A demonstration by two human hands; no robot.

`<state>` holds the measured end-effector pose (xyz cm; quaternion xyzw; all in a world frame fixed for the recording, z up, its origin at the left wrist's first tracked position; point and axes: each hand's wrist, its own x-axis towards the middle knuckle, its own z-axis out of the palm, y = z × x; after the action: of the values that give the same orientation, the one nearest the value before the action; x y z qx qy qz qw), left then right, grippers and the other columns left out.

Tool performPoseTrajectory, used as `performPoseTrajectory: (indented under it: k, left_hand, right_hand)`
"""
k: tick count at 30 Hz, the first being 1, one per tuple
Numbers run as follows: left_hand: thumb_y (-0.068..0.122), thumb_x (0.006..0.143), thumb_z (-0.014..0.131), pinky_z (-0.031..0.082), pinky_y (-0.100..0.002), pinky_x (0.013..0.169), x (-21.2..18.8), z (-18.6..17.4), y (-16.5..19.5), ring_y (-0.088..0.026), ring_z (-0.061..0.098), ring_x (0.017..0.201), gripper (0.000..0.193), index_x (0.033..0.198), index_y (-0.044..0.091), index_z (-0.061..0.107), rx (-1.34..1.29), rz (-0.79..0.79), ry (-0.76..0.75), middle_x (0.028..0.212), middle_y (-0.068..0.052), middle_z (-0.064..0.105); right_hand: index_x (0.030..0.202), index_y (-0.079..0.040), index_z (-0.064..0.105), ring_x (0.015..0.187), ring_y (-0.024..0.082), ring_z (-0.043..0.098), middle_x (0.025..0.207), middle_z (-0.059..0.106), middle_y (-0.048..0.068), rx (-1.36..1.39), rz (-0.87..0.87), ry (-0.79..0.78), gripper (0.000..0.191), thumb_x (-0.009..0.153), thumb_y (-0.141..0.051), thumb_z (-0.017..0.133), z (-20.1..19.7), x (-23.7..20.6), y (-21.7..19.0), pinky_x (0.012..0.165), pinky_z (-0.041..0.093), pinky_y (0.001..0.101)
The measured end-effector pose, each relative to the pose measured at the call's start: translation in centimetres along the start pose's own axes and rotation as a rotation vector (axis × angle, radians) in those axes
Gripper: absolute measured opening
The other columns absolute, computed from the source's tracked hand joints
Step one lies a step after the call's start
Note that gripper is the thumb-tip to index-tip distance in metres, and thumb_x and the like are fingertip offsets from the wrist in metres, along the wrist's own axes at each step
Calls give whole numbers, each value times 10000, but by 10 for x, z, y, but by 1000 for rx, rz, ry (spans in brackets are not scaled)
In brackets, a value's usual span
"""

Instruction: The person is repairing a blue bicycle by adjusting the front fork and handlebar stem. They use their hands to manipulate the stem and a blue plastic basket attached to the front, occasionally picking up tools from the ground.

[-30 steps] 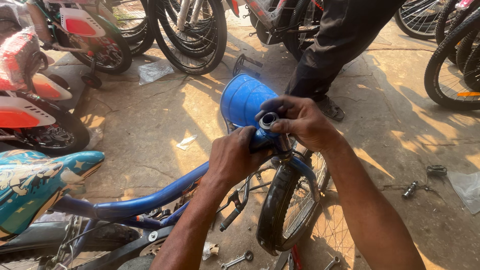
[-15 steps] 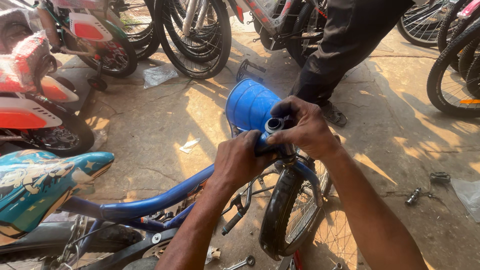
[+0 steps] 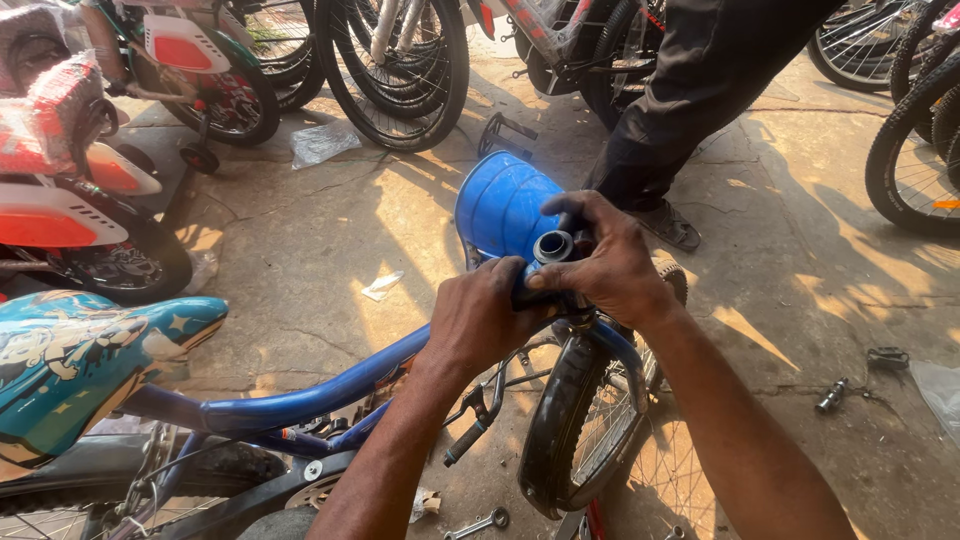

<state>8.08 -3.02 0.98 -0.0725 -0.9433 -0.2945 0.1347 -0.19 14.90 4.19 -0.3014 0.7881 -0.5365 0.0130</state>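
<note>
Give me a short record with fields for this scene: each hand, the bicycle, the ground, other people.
left hand: grips the blue bicycle frame at its head
right hand: fingers around the open steering tube
front part: blue basket above the front wheel
ground: wrench, pedal
other people: a person's dark trouser leg, sandal

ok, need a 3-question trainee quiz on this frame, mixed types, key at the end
1. True or false: both hands grip the top of the blue bicycle frame at the open steerer tube.
2. Which lies on the ground near the front wheel? A) wrench B) hammer C) pump
3. Fill in: the basket ahead of the hands is ____.

Key: 1 true; 2 A; 3 blue. The left hand and right hand meet at the tube.
</note>
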Motion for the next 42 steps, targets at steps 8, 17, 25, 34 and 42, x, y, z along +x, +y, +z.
performPoseTrajectory:
  k: [8,17,25,34,42]
  left_hand:
    - [454,760,851,592,-379,621,-2,-2,1,-231,742,717,541,1114,79,689,-37,97,127,914,-86,748]
    - [452,771,850,585,-401,618,-3,-3,5,-244,737,735,508,1074,77,690,-53,112,123,882,-85,742]
    - [443,803,852,613,-354,615,-1,1,-1,-222,754,697,515,1095,62,665,-58,67,83,902,-95,761]
    - [416,758,878,632,-366,634,-4,-2,4,-270,766,725,703,1236,21,548,-134,11,106,894,-157,756]
    - [180,881,611,649,-414,712,-10,-5,-9,-348,767,813,470,1261,40,372,-431,91,216,981,-242,694]
  right_hand:
    - [1269,32,638,1062,229,699,1122,720,147,666,107,-260,631,747,-151,941,-15,8,-13,998,602,404]
    - [1257,0,698,1024,208,723,1141,717,148,254,46,-269,662,719,-337,884,-2,7,-3,953,618,335]
    - [1152,3,751,914,219,786,1034,787,146,159,128,-353,661,661,-423,875,3,23,-11,870,667,330]
    - [1306,-1,654,1020,259,735,1130,711,176,509,193,-374,766,714,-443,856,-7,6,1,924,639,375]
    - [1165,-27,743,869,213,769,980,771,127,189,133,-374,615,706,-431,809,1,17,2,833,650,326]
